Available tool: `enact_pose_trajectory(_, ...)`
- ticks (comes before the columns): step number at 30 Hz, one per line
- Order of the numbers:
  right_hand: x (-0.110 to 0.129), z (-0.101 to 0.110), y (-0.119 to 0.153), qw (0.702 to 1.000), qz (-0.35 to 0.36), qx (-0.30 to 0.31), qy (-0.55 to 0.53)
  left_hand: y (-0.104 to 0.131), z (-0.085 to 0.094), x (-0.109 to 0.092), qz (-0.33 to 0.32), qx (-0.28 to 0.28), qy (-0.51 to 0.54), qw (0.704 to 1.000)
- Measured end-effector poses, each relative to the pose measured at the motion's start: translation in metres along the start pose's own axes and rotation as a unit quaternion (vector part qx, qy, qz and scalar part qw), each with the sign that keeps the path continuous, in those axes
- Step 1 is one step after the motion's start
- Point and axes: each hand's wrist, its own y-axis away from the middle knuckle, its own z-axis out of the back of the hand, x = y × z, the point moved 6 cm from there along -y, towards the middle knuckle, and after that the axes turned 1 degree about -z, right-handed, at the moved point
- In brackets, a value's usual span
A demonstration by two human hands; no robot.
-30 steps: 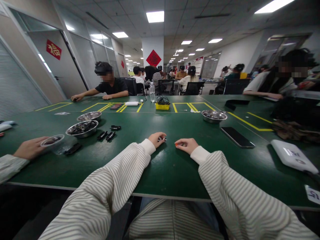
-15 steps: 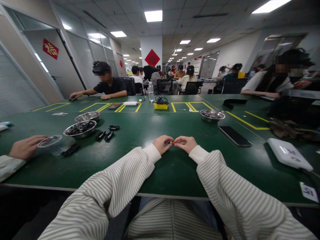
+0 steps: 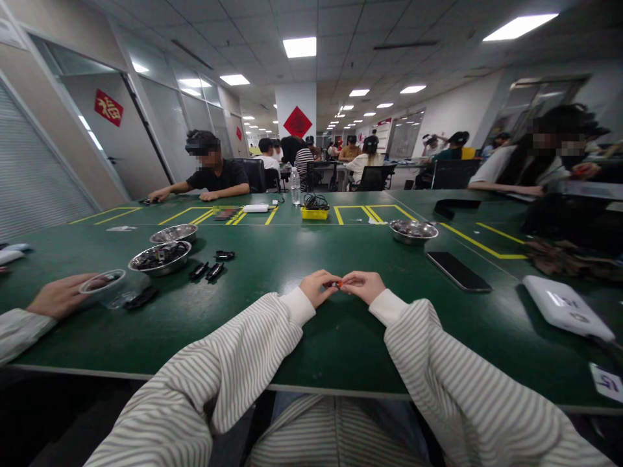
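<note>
My left hand [image 3: 317,286] and my right hand [image 3: 363,285] meet just above the green table [image 3: 335,363], fingertips pinched together. Between them is a small part with orange and dark areas [image 3: 339,284]; its kind is too small to make out. The left fingers grip its darker end, and the right fingers close on the orange end. Most of the part is hidden by the fingertips. Black plastic housings [image 3: 214,271] lie on the table to the left of my hands.
Steel bowls of small parts stand at left [image 3: 160,258] and right [image 3: 413,231]. A phone [image 3: 458,271] and a white power bank [image 3: 567,308] lie at right. A co-worker's hand [image 3: 61,295] holds a clear plastic cup [image 3: 103,283] at far left. Behind stands a yellow tray [image 3: 314,213] with cables.
The whole view has tilted slightly up, so the table sits lower in it. My fingertips have drawn a little closer together around the small part.
</note>
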Motion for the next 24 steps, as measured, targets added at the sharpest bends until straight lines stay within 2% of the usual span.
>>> enact_pose_trajectory(11,0.006,0.000,0.002,1.000,0.010,0.004,0.004,0.000,0.000,0.001,0.017,0.003,0.019,1.000)
enact_pose_trajectory(19,0.000,-0.003,0.000,0.998,-0.025,0.018,-0.059,0.001,-0.001,-0.003,-0.024,-0.005,-0.014,1.000)
enact_pose_trajectory(22,-0.003,-0.004,0.000,0.998,-0.039,0.030,-0.047,-0.002,0.003,0.013,-0.018,-0.008,-0.061,0.998)
enact_pose_trajectory(24,-0.005,-0.003,0.000,0.998,-0.052,0.032,-0.034,-0.004,0.016,0.038,0.018,-0.018,-0.112,0.993)
